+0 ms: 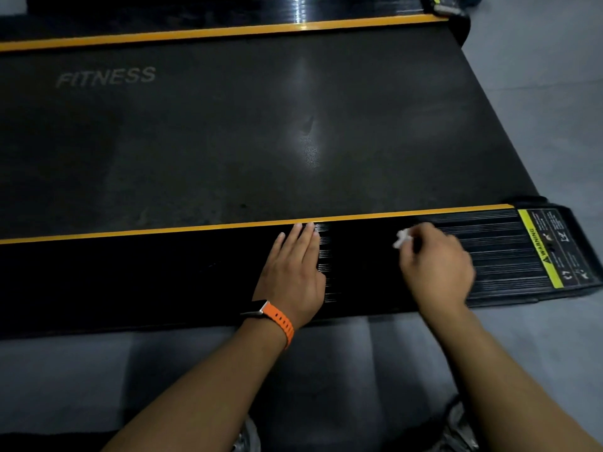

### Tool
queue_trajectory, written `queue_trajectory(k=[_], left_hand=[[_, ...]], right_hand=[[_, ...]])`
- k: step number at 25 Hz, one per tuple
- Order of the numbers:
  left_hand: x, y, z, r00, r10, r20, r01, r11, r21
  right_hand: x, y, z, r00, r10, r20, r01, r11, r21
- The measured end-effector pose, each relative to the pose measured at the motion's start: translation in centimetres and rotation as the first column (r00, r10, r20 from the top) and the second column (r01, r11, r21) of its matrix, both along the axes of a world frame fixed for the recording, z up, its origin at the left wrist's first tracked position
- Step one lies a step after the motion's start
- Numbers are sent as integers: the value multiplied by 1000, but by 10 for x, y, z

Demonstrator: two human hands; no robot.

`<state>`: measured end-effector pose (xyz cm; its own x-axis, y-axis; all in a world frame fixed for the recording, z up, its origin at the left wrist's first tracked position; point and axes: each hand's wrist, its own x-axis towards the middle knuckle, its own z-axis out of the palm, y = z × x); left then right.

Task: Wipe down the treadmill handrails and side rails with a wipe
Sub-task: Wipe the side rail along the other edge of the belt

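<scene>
The near side rail [163, 272] of the treadmill is black and ribbed, with a yellow stripe along its inner edge. My left hand [293, 269] lies flat on it with straight fingers, an orange watch strap on the wrist. To its right, my right hand [434, 262] holds a small crumpled white wipe [402, 238] against the rail; the hand is blurred. Most of the wipe is hidden under the fingers.
The dark running belt [228, 141] marked FITNESS lies beyond the rail. The far side rail [228, 14] runs along the top. A yellow warning label [540, 252] sits at the rail's right end. Grey floor [538, 93] surrounds the machine; my shoes show at the bottom.
</scene>
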<state>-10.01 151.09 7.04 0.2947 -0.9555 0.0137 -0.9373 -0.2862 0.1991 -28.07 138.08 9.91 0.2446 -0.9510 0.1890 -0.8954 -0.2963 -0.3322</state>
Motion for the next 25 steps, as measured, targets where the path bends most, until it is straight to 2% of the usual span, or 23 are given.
queue_trajectory(k=[2, 3, 7, 8, 9, 12, 14, 16, 19, 21, 22, 25], left_hand=[[0, 0, 0, 1000, 3, 0, -3, 1000, -9], [0, 0, -1, 1000, 4, 0, -4, 1000, -16], [0, 0, -1, 1000, -7, 10, 7, 1000, -20], [0, 0, 0, 1000, -11, 8, 11, 1000, -20], [0, 0, -1, 1000, -11, 7, 11, 1000, -26], [0, 1, -1, 1000, -5, 17, 6, 1000, -25], [0, 0, 0, 1000, -2, 14, 3, 1000, -22], [0, 0, -1, 1000, -1, 11, 1, 1000, -23], [1, 0, -3, 1000, -1, 13, 2, 1000, -26], [1, 0, -3, 1000, -6, 10, 6, 1000, -31], [1, 0, -3, 1000, -6, 7, 6, 999, -35], [0, 0, -2, 1000, -3, 8, 3, 1000, -27]], right_hand=[[-7, -5, 1, 998, -61, -19, 62, 998, 14], [3, 0, -1, 999, -36, -11, 37, 999, 4], [57, 52, -11, 946, 324, -6, -324, 946, -14], [57, 52, -11, 937, 350, -8, -350, 937, -8], [50, 45, -10, 949, 316, 4, -316, 949, -13], [5, 17, -6, 999, 34, 35, -33, 999, -17], [-11, 5, -4, 999, -49, 17, 49, 999, 20], [7, 10, -4, 999, -24, 22, 23, 999, 36], [52, 42, -9, 975, 213, 58, -215, 976, 41], [56, 48, -13, 953, 301, 25, -302, 953, 24], [48, 42, -13, 961, 275, 24, -276, 961, 12], [5, 15, -5, 999, 30, 29, -30, 999, -12]])
